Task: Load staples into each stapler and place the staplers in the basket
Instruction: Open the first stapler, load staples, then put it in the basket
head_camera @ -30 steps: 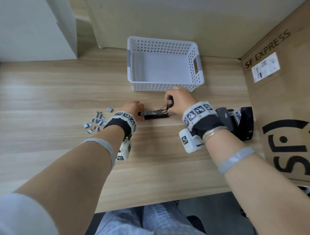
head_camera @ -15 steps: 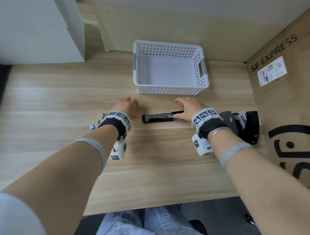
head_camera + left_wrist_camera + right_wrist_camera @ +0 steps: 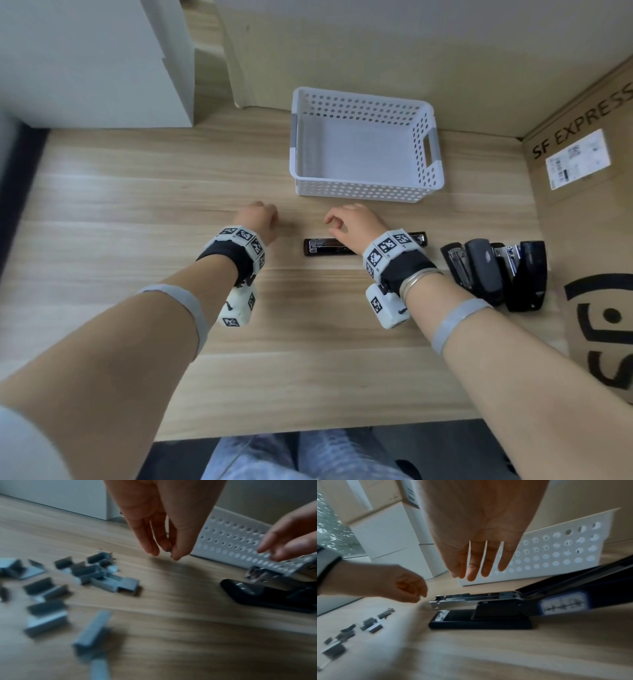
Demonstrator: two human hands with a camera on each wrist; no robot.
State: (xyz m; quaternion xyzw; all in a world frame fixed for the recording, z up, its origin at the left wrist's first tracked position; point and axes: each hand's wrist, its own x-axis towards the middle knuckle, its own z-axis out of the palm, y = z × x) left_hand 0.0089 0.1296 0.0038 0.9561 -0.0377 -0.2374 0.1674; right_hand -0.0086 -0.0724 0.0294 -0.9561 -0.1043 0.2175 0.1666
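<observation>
A black stapler (image 3: 325, 247) lies on the wooden table (image 3: 137, 212) with its lid (image 3: 573, 577) swung open to the right and its metal magazine (image 3: 471, 599) bare. My right hand (image 3: 337, 222) hovers just above it, fingers (image 3: 486, 566) straight and holding nothing. My left hand (image 3: 260, 219) is a little left of the stapler and pinches a small grey strip of staples (image 3: 169, 550) between thumb and fingertip. Several loose staple strips (image 3: 96, 574) lie on the table to its left, hidden under my wrist in the head view. Behind the hands stands the white perforated basket (image 3: 363, 195).
Three more black staplers (image 3: 493, 270) lie side by side at the right, against a cardboard box (image 3: 589, 212). White boxes (image 3: 85, 61) stand at the back left. The table's near edge (image 3: 308, 428) runs above my lap.
My right hand let go of the stapler's lid and now hovers open over it. My left hand went left to the staples and came back pinching a strip.
</observation>
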